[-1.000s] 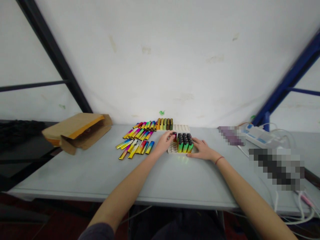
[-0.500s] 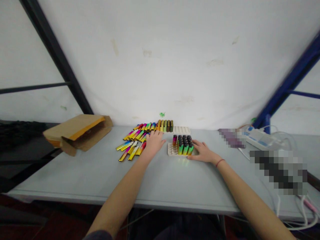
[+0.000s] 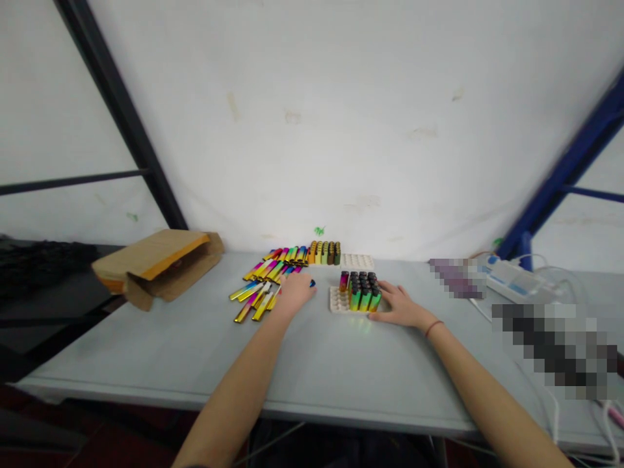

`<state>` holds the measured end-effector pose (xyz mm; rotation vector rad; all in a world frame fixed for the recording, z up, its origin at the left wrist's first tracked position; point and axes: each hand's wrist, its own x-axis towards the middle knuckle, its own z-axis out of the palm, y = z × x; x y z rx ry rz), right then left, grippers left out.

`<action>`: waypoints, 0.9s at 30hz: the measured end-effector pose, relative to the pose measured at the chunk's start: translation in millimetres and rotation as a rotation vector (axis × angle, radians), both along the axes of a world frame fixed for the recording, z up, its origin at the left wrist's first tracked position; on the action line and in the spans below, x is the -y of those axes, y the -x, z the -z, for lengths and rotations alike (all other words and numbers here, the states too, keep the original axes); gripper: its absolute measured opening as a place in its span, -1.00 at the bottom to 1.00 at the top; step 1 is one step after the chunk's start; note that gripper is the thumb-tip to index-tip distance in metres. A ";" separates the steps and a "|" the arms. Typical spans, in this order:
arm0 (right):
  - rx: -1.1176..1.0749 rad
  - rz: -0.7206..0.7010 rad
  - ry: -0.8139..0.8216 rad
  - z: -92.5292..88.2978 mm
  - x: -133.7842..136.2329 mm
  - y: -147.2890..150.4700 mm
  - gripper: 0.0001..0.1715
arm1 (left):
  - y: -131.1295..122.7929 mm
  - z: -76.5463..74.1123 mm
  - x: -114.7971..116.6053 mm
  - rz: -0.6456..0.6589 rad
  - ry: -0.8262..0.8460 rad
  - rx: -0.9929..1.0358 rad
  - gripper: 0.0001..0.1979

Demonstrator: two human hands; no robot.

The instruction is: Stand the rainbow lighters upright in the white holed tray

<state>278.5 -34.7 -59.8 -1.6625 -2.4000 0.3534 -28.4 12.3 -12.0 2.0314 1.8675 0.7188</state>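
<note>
My left hand [image 3: 295,294] is closed at the right side of a pile of shiny rainbow-and-gold lighters [image 3: 266,270] lying on the table. A dark blue end of a lighter [image 3: 312,283] sticks out past its fingers; the rest is hidden. A white tray [image 3: 340,301] with small holes holds several upright lighters [image 3: 361,292] with black tops and green-yellow bodies. One purple-red lighter [image 3: 344,281] stands at their left. My right hand [image 3: 400,307] has its fingers spread about the tray's right end, thumb at the front corner, seemingly touching it.
Behind, several upright yellow to brown pieces [image 3: 325,253] stand beside another white holed tray [image 3: 357,261] near the wall. An open cardboard box [image 3: 160,263] lies at the left. A power strip [image 3: 521,281] with cables is at the right, near blurred-out items.
My left hand has drawn a little towards me and closed, with a dark blue lighter end now showing at its fingers. My right hand keeps its place at the tray.
</note>
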 end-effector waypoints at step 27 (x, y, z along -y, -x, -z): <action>0.015 -0.019 -0.009 0.0 0.3 -1.0 0.15 | -40.6 -5.6 5.4 -0.050 0.285 1.458 -0.56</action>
